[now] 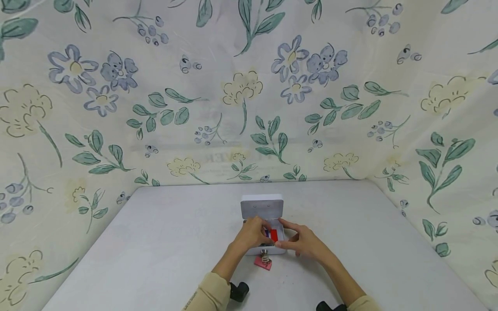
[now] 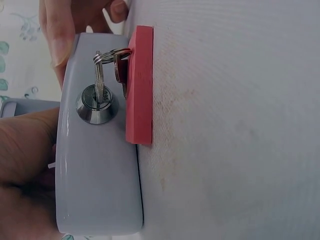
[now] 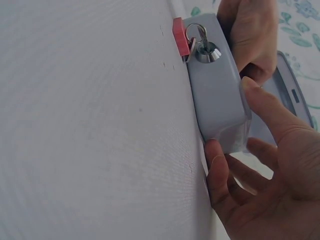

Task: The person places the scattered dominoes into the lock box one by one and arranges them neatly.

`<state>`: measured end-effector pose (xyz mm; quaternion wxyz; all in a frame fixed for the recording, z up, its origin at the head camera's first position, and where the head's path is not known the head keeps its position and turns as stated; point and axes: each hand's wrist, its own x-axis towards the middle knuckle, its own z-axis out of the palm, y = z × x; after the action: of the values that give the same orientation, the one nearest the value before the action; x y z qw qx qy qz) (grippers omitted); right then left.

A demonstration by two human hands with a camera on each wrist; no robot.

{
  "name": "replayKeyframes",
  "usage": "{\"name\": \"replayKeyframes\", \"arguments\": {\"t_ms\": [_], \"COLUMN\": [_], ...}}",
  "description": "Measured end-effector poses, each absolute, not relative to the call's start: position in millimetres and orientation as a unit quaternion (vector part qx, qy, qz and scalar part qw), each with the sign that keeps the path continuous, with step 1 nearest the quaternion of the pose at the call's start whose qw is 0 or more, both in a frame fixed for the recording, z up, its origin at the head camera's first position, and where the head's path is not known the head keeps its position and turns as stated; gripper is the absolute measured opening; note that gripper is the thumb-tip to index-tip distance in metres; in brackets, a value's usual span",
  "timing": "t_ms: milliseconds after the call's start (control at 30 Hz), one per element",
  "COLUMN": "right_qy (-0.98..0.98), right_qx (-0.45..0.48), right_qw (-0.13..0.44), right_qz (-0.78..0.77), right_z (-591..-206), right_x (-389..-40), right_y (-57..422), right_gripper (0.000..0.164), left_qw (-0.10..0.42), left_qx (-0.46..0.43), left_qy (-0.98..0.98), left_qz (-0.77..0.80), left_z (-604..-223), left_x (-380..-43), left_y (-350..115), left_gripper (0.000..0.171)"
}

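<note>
A small white lockable metal box (image 1: 253, 251) sits on the table with its lid (image 1: 262, 209) raised. My left hand (image 1: 250, 233) reaches over the left side, fingertips down inside; what they touch is hidden. Beside them lies a bright red item (image 1: 274, 235), with a bit of purple showing near it. My right hand (image 3: 290, 155) grips the box's right end, thumb at the front top edge and other fingers low against the side. In the front lock (image 2: 97, 107) stands a key (image 2: 99, 75), joined by a ring to a red tag (image 2: 142, 85).
The white table (image 1: 175, 242) stretches around the box on all sides. Floral-patterned cloth (image 1: 241, 129) hangs behind and along both sides. Black wrist devices (image 1: 239, 291) sit below the forearms.
</note>
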<state>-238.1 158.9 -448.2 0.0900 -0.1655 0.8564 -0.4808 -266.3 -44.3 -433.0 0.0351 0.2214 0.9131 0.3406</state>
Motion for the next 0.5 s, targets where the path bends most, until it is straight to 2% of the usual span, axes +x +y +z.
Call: {"name": "replayKeyframes", "arguments": {"t_ms": [500], "right_qy": [0.857], "right_qx": [-0.164], "right_qw": [0.090], "right_qz": [-0.480], "right_z": [-448.9], "right_x": [-239.4], "right_y": [158.7], "right_gripper": [0.079], "left_qw": [0.031], "left_qx": [0.207], "left_qy": [0.917], "left_qz": [0.340], "left_z": [-431.2], "left_x": [-263.5], "left_y": [-45.5], "left_gripper": [0.033]}}
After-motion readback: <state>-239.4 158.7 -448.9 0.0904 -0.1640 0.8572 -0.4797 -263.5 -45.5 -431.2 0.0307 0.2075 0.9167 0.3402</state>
